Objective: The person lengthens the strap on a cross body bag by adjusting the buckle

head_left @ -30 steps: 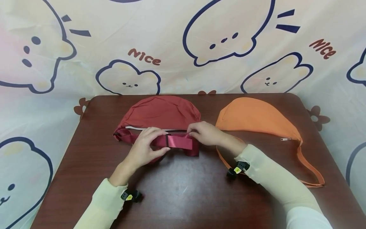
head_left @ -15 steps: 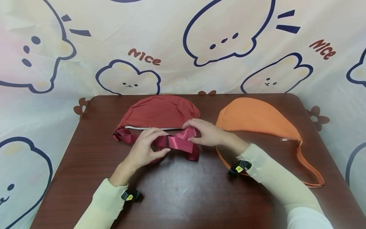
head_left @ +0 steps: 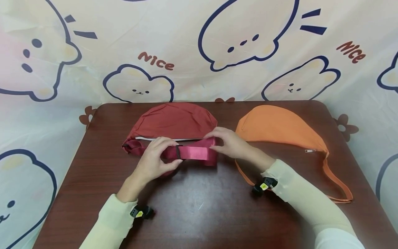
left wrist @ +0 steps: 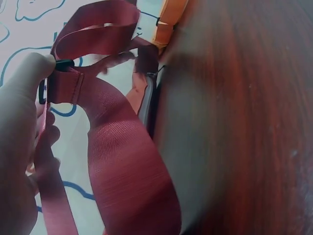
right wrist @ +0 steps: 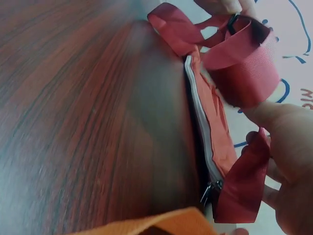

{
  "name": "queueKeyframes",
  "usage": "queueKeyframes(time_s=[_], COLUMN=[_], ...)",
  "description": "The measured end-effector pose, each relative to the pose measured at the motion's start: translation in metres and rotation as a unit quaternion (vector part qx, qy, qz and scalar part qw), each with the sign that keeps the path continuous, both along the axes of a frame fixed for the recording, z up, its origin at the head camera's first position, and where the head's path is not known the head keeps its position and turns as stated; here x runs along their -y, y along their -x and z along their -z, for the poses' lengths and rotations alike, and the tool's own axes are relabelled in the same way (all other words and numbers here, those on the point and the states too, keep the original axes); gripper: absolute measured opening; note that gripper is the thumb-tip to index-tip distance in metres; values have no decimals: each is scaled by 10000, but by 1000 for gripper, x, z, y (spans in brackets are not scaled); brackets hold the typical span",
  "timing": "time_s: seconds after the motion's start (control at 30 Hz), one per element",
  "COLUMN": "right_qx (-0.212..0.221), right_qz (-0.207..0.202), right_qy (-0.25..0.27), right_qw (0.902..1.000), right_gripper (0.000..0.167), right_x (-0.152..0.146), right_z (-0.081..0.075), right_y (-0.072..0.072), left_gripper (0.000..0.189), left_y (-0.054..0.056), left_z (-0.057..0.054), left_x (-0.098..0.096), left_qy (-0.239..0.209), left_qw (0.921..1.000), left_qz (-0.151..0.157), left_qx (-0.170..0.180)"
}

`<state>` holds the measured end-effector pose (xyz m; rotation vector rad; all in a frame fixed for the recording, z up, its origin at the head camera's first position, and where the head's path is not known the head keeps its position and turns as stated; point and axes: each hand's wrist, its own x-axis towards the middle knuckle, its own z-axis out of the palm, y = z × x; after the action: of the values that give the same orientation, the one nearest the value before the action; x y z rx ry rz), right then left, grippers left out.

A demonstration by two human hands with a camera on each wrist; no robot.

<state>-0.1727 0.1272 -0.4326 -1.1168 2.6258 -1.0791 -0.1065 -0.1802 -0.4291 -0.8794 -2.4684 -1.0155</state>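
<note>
A dark red waist bag [head_left: 177, 121] lies at the back of the table, its white zipper [head_left: 146, 139] along the near side. Its glossy strap [head_left: 196, 153] is raised in front of it. My left hand [head_left: 153, 162] pinches the strap's black slider buckle [head_left: 178, 152] between thumb and fingers. At the strap's folded right end, my right hand [head_left: 231, 143] holds the webbing between thumb and fingers. The right wrist view shows the strap looped [right wrist: 244, 73] above the thumb, with another length [right wrist: 244, 186] hanging across the fingers, partly hiding them.
An orange waist bag [head_left: 276, 126] lies to the right, its thin strap [head_left: 339, 181] curving toward the front and passing beneath my right forearm. The brown wooden table [head_left: 199, 214] meets a patterned cloth backdrop [head_left: 186, 41] behind the bags.
My right hand has lifted and shifted on the strap's right end. The strap twisted midway and now lies flatter. My left hand stays at the buckle, moved slightly left.
</note>
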Motion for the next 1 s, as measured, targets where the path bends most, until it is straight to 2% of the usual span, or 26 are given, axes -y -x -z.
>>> queueKeyframes(time_s=[0.13, 0.3, 0.43, 0.63, 0.83, 1.0], right_qx=[-27, 108, 231, 159, 284, 365], right_qz=[347, 620, 674, 595, 702, 885], right_qy=[-37, -138, -254, -219, -215, -224], right_qw=[9994, 9979, 9971, 9979, 9969, 9952], right_gripper=[38, 42, 43, 44, 43, 42], right_x=[-10, -21, -26, -33, -42, -47], right_z=[3, 0, -6, -8, -8, -9], right_y=[1, 3, 3, 4, 7, 12], left_gripper=[50, 52, 52, 55, 57, 53], left_y=[-1, -6, -12, -17, -25, -29], left_z=[-3, -8, -11, -14, -18, -22], left_x=[6, 17, 26, 39, 55, 67], left_qy=[-136, -153, -158, -286, -296, -438], left_qw=[9999, 9996, 9992, 9987, 9960, 9934], left_qz=[-18, -199, -312, -371, -789, -1041], left_qx=[42, 149, 183, 180, 303, 186])
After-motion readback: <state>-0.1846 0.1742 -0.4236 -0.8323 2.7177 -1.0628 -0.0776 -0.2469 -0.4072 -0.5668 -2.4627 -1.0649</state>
